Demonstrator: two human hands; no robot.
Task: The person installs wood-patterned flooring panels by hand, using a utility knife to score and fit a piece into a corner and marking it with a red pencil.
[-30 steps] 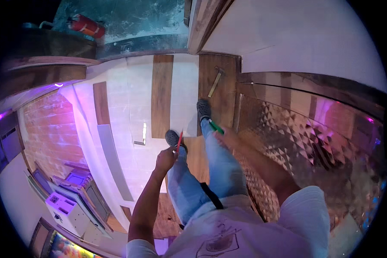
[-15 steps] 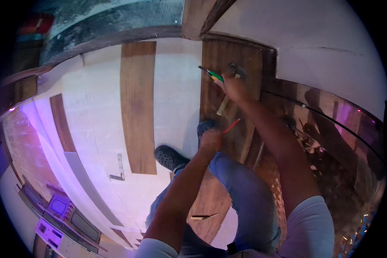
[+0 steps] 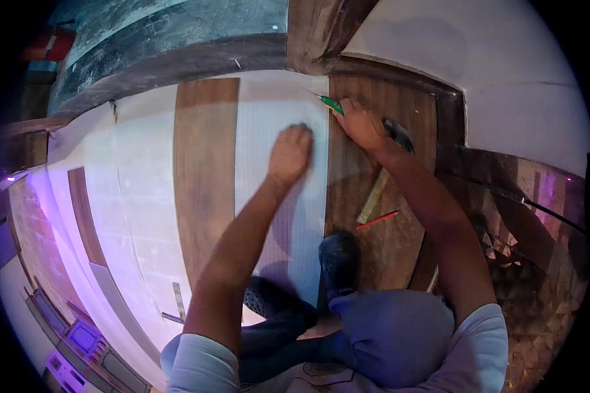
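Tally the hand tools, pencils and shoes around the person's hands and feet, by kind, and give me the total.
Green-handled cutter: 1, in the right hand
Hammer: 1, partly covered by the right arm
L-shaped square: 1
Red pencil: 1
Dark shoes: 2
Total: 6

Dim room with violet light along its left side and white floor sheeting (image 3: pixel 144 164) across much of the ground

A pale wall (image 3: pixel 511 59) fills the upper right above a dark wooden baseboard (image 3: pixel 450 131); a brown wooden post (image 3: pixel 311 33) stands at the top centre, beside a dark sill (image 3: pixel 177 69) with a scuffed, teal-tinted surface (image 3: pixel 177 38) beyond; small purple lights (image 3: pixel 10 179) glow at the left edge, a white unit (image 3: pixel 62 372) sits lower left, and faceted triangles (image 3: pixel 505 242) catch light at right
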